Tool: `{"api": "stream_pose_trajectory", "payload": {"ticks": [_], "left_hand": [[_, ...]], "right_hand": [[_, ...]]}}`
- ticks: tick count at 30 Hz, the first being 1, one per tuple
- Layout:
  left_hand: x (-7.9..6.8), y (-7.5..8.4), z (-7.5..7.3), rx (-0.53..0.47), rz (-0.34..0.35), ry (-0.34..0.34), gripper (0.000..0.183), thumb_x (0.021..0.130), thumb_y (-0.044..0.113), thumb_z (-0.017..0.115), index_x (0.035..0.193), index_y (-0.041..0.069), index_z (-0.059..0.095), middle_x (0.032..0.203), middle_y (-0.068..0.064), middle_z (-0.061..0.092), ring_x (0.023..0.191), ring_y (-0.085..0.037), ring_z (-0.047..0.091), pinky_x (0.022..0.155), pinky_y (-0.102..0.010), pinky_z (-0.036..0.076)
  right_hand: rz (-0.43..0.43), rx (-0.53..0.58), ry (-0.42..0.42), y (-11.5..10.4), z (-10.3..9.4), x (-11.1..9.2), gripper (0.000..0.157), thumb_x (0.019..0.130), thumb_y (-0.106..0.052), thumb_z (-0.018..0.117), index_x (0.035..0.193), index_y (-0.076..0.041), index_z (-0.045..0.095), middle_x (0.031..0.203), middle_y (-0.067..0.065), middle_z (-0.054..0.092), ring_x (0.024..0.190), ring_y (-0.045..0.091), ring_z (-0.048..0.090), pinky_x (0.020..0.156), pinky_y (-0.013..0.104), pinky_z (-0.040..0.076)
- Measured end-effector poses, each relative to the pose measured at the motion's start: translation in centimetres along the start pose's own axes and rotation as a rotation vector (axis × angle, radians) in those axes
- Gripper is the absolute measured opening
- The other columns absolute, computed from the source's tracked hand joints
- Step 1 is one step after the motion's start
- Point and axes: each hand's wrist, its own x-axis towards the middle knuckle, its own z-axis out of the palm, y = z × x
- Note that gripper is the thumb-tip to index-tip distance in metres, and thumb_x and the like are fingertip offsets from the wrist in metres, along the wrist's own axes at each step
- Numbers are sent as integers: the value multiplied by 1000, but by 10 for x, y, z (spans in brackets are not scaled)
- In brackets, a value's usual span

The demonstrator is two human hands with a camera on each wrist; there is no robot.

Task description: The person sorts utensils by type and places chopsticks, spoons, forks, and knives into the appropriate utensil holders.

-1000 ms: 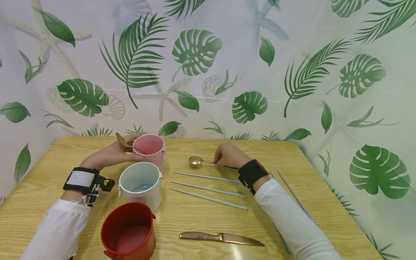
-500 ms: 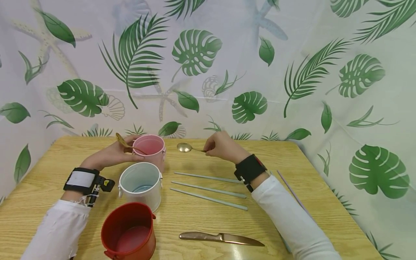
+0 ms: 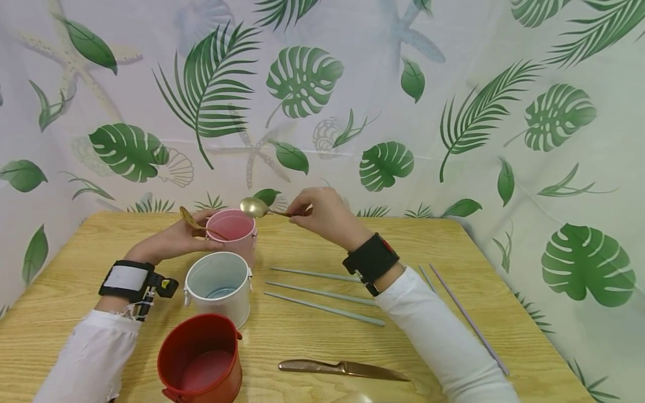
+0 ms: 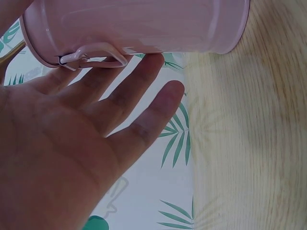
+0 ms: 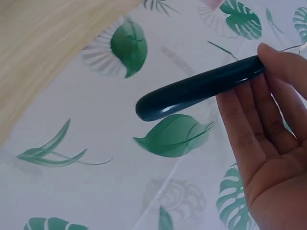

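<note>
In the head view a pink bucket [image 3: 244,248] stands at the back left. My left hand [image 3: 173,239] holds it by the side, thumb in front and fingers behind; the left wrist view shows the fingers [image 4: 144,76] along its wall near a wire handle. A gold spoon [image 3: 190,218] leans in this bucket, bowl end up over the rim. My right hand [image 3: 327,217] pinches a second spoon [image 3: 254,207] by its dark handle [image 5: 201,88]. That spoon's gold bowl is held up, over the far right of the pink bucket's rim.
A white bucket [image 3: 224,305] and a red bucket [image 3: 229,372] stand in front of the pink one. Several pale green chopsticks [image 3: 322,308] lie mid-table, a knife [image 3: 342,368] nearer. A purple chopstick [image 3: 471,322] lies right of the right forearm.
My right hand has lifted the second spoon off the table and carried it left and up to the pink bucket. The left hand and the buckets have stayed put.
</note>
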Motion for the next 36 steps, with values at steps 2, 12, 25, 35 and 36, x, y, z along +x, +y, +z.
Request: {"api": "stream_pose_trajectory", "payload": {"ticks": [2,12,25,35,36], "left_hand": [[0,-1,0,-3,4,-2,75,95,13,75,157,6,35,148,-25,52,137,-47,47,110,-70,37],[1,-2,-1,-3,-1,-2,73,94,12,75,156,5,36,147,-26,52,137,-50,46,109,-70,38],[2,-3,0,-26,21,3,73,94,11,76,156,6,37,149,-23,52,138,-46,46,109,-69,39],[1,-2,0,-22,17,0,72,94,12,76,155,7,38,148,-22,53,137,-45,46,110,-68,39],[1,-2,0,-22,19,1,72,94,12,76,155,7,38,148,-22,53,137,-45,46,110,-68,39]], "right_hand": [[-26,26,22,-7,1,2,9,89,-3,80,97,-7,80,93,2,72,84,12,68,78,22,58],[-145,86,116,-28,8,12,9,89,-2,80,97,-3,79,94,4,72,86,12,69,81,19,58],[-239,220,167,-51,14,21,13,87,2,80,99,-3,78,96,5,74,86,10,70,80,23,60],[-237,265,185,-63,20,25,17,88,0,80,104,-1,77,100,8,74,89,11,71,83,22,59],[-237,273,188,-64,21,25,17,88,0,80,104,-1,77,100,8,75,89,11,71,83,22,59]]}}
